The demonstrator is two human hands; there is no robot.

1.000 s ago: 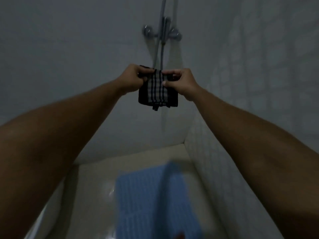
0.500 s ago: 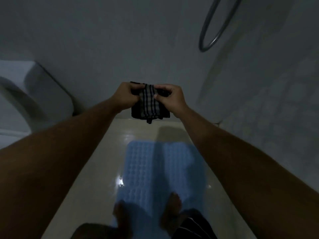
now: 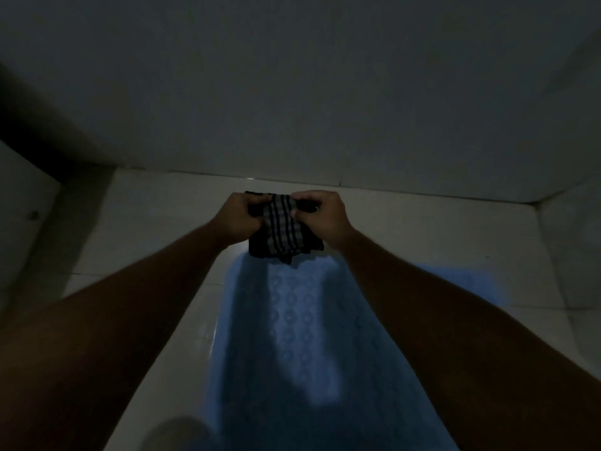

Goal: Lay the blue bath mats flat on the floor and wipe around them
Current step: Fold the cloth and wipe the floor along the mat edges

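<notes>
Blue mat (image 3: 302, 336) lies flat on pale floor (image 3: 156, 229). Left hand (image 3: 235, 219) and right hand (image 3: 325, 219) both pinch a folded striped cloth (image 3: 281, 232) above the mat's far end. Wiping step likely next: lower cloth to bare floor beside mat.

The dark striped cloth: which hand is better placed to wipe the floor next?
Probably left. Both the left hand and right hand grip the dark striped cloth, but the left is nearer the wide bare pale tiled floor beside the blue bumpy mat.

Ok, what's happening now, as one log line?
left hand: grips dark striped cloth | right hand: grips cloth | blue bumpy bath mat: flat on pale tiled floor
</notes>
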